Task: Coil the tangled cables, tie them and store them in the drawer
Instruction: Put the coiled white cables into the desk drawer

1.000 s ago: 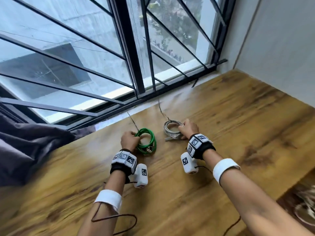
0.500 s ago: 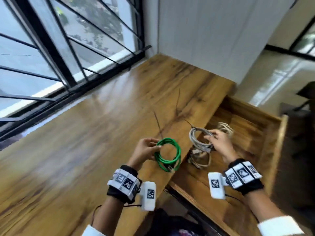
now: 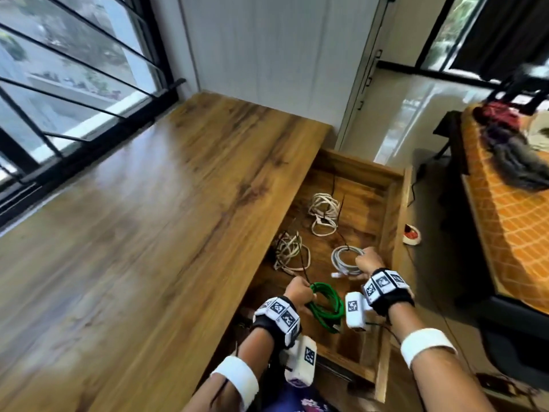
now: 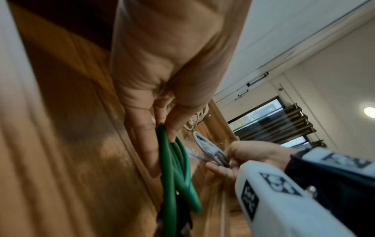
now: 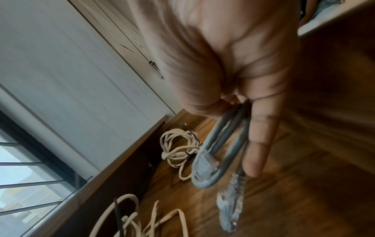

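My left hand (image 3: 298,293) grips a coiled green cable (image 3: 324,303) over the near part of the open wooden drawer (image 3: 395,203). In the left wrist view the fingers (image 4: 150,144) pinch the green cable (image 4: 174,168). My right hand (image 3: 368,261) holds a coiled grey cable (image 3: 341,260) low inside the drawer, to the right. The right wrist view shows the grey cable (image 5: 215,154) between thumb and fingers (image 5: 257,144), its clear plug (image 5: 230,206) hanging down. Two tied white cable bundles lie in the drawer, one (image 3: 323,217) far and one (image 3: 289,254) at the left.
The wooden desk top (image 3: 133,233) stretches left of the drawer, under a barred window (image 3: 59,84). A white wall (image 3: 267,49) stands behind. To the right is a floor, and a table with an orange cloth (image 3: 505,203) holding clothes.
Both hands carried their coils from the desk top by the window rightward and down into the open drawer. My view swung right with them.
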A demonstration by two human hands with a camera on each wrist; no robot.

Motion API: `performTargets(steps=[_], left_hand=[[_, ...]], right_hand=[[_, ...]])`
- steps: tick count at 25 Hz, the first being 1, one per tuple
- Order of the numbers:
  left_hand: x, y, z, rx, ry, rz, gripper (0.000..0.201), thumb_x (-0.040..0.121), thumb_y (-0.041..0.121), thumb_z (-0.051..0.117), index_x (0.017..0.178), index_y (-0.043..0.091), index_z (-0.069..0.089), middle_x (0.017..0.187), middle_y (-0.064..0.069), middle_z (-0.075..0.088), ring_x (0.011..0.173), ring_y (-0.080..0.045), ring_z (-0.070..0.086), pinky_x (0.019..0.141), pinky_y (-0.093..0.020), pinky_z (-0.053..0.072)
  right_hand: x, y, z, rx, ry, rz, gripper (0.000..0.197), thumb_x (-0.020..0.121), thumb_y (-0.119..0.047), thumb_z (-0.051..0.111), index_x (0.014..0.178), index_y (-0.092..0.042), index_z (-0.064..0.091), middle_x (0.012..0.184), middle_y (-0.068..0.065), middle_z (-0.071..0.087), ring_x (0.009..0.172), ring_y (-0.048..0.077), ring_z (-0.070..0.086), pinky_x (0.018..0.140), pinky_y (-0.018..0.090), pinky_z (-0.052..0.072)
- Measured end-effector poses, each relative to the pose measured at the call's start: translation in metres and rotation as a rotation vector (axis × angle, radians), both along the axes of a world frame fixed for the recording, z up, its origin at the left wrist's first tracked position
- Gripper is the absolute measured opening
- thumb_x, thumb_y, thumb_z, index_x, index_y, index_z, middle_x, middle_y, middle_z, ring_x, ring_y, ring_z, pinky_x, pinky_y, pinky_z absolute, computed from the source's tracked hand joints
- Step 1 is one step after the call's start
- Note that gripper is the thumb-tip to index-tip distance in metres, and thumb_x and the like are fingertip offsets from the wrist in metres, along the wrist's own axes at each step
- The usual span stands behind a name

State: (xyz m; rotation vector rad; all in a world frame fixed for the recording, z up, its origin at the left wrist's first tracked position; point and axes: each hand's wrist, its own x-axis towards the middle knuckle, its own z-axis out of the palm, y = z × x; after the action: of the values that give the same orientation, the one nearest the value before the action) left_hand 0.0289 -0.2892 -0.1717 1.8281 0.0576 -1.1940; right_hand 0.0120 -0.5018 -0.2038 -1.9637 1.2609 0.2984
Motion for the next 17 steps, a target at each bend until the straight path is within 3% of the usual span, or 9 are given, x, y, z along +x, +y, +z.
performTargets(steps=[2, 4, 5, 7, 9, 10, 13, 15, 17], left_hand=[[0.004, -0.006, -0.011, 0.084, -0.015, -0.048, 0.02, 0.089, -0.005, 0.049, 0.08, 0.009, 0.04, 0.084, -0.009, 0.048, 0.094, -0.037, 0.065, 0.031, -0.028, 0.046], [0.01, -0.008, -0.034, 0.138, -0.074, -0.091, 0.01, 0.087, -0.002, 0.051, 0.095, 0.004, 0.048, 0.097, -0.014, 0.055, 0.104, -0.039, 0.063, 0.044, -0.033, 0.055], [0.014, -0.009, -0.05, 0.151, -0.087, -0.102, 0.017, 0.085, -0.001, 0.051, 0.102, -0.001, 0.054, 0.106, -0.02, 0.06, 0.105, -0.039, 0.063, 0.059, -0.039, 0.058], [0.021, -0.01, -0.083, 0.156, -0.079, -0.111, 0.027, 0.081, 0.0, 0.053, 0.106, -0.009, 0.06, 0.114, -0.028, 0.062, 0.104, -0.039, 0.063, 0.084, -0.049, 0.054], [0.02, -0.012, -0.083, 0.144, -0.068, -0.077, 0.031, 0.079, 0.001, 0.056, 0.108, -0.011, 0.061, 0.117, -0.028, 0.061, 0.111, -0.038, 0.059, 0.094, -0.047, 0.05], [0.016, -0.01, -0.063, 0.149, -0.083, -0.062, 0.039, 0.077, 0.007, 0.056, 0.113, -0.01, 0.058, 0.123, -0.026, 0.058, 0.117, -0.037, 0.054, 0.099, -0.043, 0.046], [0.007, -0.003, -0.002, 0.205, -0.165, -0.126, 0.062, 0.073, 0.024, 0.05, 0.13, 0.001, 0.045, 0.142, -0.023, 0.034, 0.132, -0.038, 0.032, 0.112, -0.039, 0.03], [0.003, -0.001, 0.023, 0.197, -0.268, -0.218, 0.052, 0.086, 0.018, 0.048, 0.136, 0.004, 0.04, 0.144, -0.022, 0.027, 0.134, -0.037, 0.028, 0.112, -0.039, 0.028], [-0.007, -0.002, 0.042, 0.139, -0.374, -0.332, 0.048, 0.09, 0.018, 0.05, 0.136, 0.009, 0.042, 0.139, -0.019, 0.033, 0.131, -0.035, 0.033, 0.109, -0.04, 0.033]], right_hand=[[0.002, 0.008, 0.004, 0.022, 0.083, 0.009, 0.033, 0.088, -0.002, 0.044, 0.121, 0.001, 0.043, 0.124, 0.017, 0.054, 0.105, 0.039, 0.062, 0.066, 0.04, 0.059], [0.001, 0.013, 0.004, 0.04, 0.13, 0.013, 0.03, 0.092, -0.003, 0.041, 0.121, 0.008, 0.046, 0.122, 0.017, 0.056, 0.108, 0.037, 0.06, 0.058, 0.031, 0.055], [0.001, 0.016, 0.005, 0.062, 0.132, 0.024, 0.03, 0.093, -0.002, 0.04, 0.119, 0.01, 0.048, 0.117, 0.018, 0.057, 0.106, 0.038, 0.061, 0.054, 0.029, 0.054], [-0.001, 0.018, 0.008, 0.079, 0.088, 0.012, 0.033, 0.091, -0.004, 0.044, 0.118, 0.012, 0.052, 0.11, 0.022, 0.057, 0.101, 0.043, 0.063, 0.068, 0.036, 0.059], [-0.004, 0.015, 0.015, 0.092, 0.058, 0.014, 0.033, 0.088, -0.01, 0.048, 0.114, 0.01, 0.053, 0.107, 0.021, 0.056, 0.098, 0.042, 0.063, 0.081, 0.047, 0.056], [-0.009, 0.012, 0.02, 0.089, 0.038, 0.004, 0.032, 0.089, -0.012, 0.049, 0.113, 0.008, 0.052, 0.109, 0.021, 0.055, 0.095, 0.04, 0.064, 0.079, 0.047, 0.057], [-0.04, 0.014, 0.058, 0.037, -0.128, -0.054, 0.042, 0.093, -0.015, 0.049, 0.133, -0.003, 0.043, 0.129, 0.016, 0.05, 0.097, 0.028, 0.06, 0.078, 0.039, 0.057], [-0.078, 0.016, 0.077, -0.082, -0.258, -0.083, 0.041, 0.094, -0.014, 0.048, 0.134, -0.007, 0.045, 0.132, 0.014, 0.051, 0.105, 0.028, 0.057, 0.088, 0.04, 0.051], [-0.12, 0.021, 0.079, -0.21, -0.234, -0.11, 0.039, 0.095, -0.016, 0.047, 0.133, -0.007, 0.048, 0.132, 0.019, 0.05, 0.116, 0.033, 0.051, 0.099, 0.041, 0.04]])
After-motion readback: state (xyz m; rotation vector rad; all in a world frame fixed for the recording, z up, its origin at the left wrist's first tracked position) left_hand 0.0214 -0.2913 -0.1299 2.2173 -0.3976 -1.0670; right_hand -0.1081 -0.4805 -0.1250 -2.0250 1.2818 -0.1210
